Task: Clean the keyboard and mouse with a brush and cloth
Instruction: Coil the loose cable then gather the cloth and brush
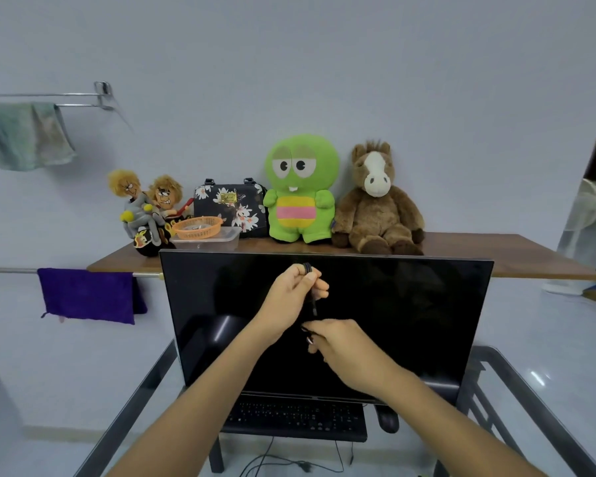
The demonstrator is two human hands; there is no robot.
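Two hands work before the dark monitor point(393, 304): my right hand point(338, 342) and, higher, my left hand point(295, 290) both pinch a thin black brush point(313, 304). Below me lie keyboard point(296, 420) and mouse point(387, 418); a purple cloth point(86, 294) hangs far left.

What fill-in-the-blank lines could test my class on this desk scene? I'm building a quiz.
1. The black keyboard lies below the dark ____.
2. The black mouse sits to the keyboard's ____.
3. The green plush toy sits beside a brown plush ____.
4. The cloth draped over the rail is ____.

Missing words: monitor; right; horse; purple
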